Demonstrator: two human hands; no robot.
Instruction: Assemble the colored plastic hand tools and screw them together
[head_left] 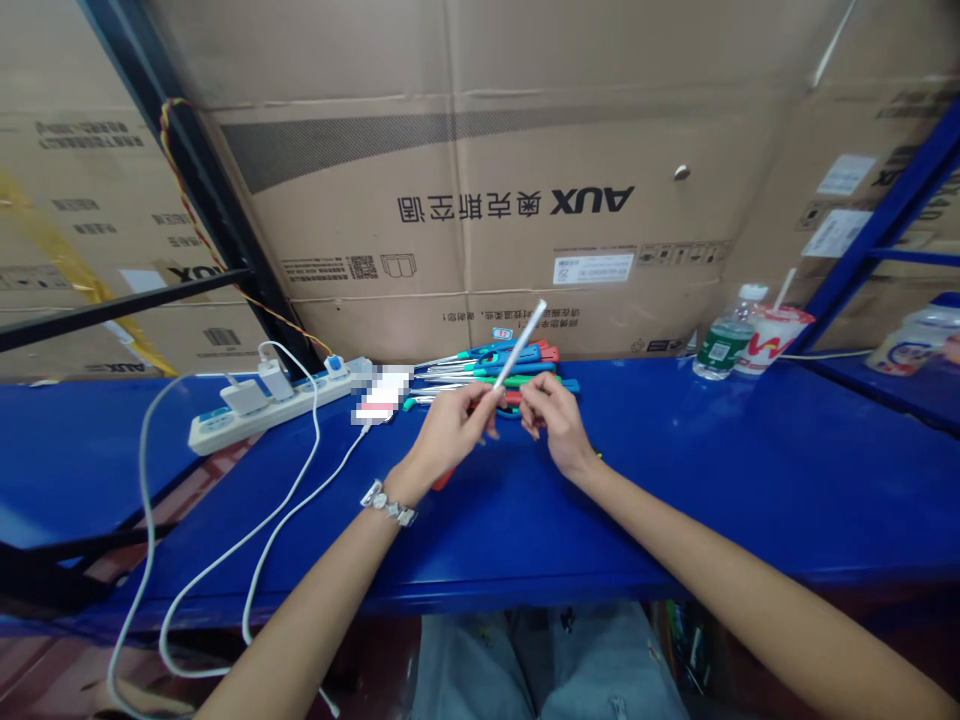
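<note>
My left hand (pixel 455 425), with a watch-like metal bracelet at its wrist, is closed on a thin white strip (pixel 523 340). The strip slants up and to the right out of the grip. Just to the right, my right hand (pixel 555 420) has its fingers curled together in a pinch; whether something small is in them I cannot make out. Behind both hands lies a pile of screwdrivers (pixel 541 355) with blue, red and green handles and metal shafts toward the left. My hands hide part of the pile. A red piece (pixel 443 480) shows below my left hand, mostly covered.
On the left, a white power strip (pixel 281 408) holds plugs, with white cables (pixel 262 500) looping over the table edge. A pixelated phone-like object (pixel 381 394) lies beside it. A bottle (pixel 727 335) and a cup with a straw (pixel 774 338) stand right. Cardboard (pixel 360 200) backs the blue table (pixel 750 480).
</note>
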